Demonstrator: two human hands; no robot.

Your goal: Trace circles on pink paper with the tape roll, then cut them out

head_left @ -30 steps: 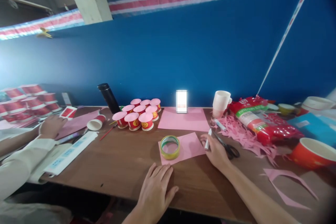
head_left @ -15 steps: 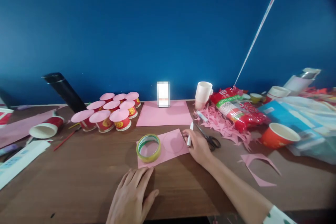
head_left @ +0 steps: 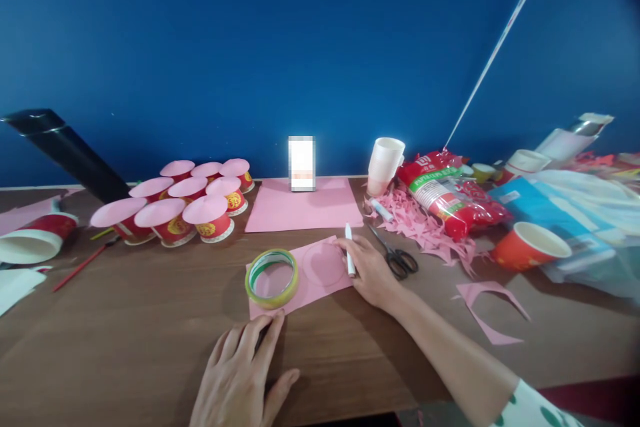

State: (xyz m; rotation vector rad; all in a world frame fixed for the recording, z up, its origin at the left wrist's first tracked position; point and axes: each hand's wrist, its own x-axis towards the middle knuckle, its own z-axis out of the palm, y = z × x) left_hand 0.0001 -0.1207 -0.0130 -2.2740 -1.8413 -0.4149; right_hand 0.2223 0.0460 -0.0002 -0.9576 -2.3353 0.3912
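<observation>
My right hand (head_left: 369, 268) grips a white marker (head_left: 349, 257), its tip at the right edge of a small pink paper sheet (head_left: 320, 273) on the brown table (head_left: 125, 320). A circle outline shows on that sheet. A yellow-green tape roll (head_left: 272, 277) lies on the sheet's left part. Flat on the table lies my left hand (head_left: 237, 373), fingers spread, its fingertips at the sheet's near-left corner. Black scissors (head_left: 395, 256) lie just right of my right hand.
Several red cups topped with pink discs (head_left: 175, 203) stand at the back left, beside a black flask (head_left: 65, 150). A larger pink sheet (head_left: 305, 205), white cup stack (head_left: 384, 165), pink scraps (head_left: 425, 230), red packet (head_left: 450, 197) and orange cup (head_left: 529, 247) lie further back and right.
The view has tilted down and swung right; the other person at the left has left the view. My right hand with the marker shifted slightly left onto the sheet's edge.
</observation>
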